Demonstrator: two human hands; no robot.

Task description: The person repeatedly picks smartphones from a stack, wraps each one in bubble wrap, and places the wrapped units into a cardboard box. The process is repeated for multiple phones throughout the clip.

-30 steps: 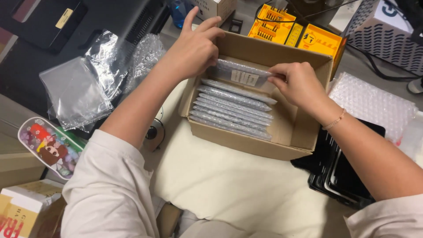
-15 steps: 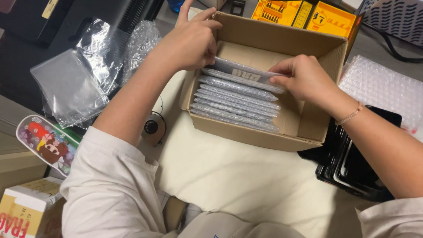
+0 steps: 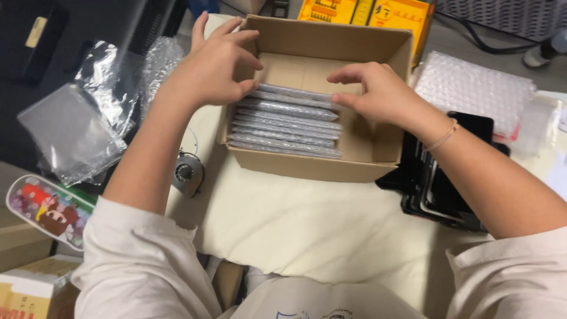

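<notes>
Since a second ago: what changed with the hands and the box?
The left hand and right hand held a grey flat packet by its ends above the row; it is now let go and stands at the back of the stack of packets, fingertips only resting on its top edge. Unchanged: the cardboard box on the white cushion, clear bags left, bubble wrap right.

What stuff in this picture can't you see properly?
- Silvery packets in the cardboard box, head view: wrapping hides what's inside.
- Left hand and right hand fingertips cover the back packet's ends.
- Yellow boxes: cut off by the top edge.
- Black trays: partly behind the right arm.
</notes>
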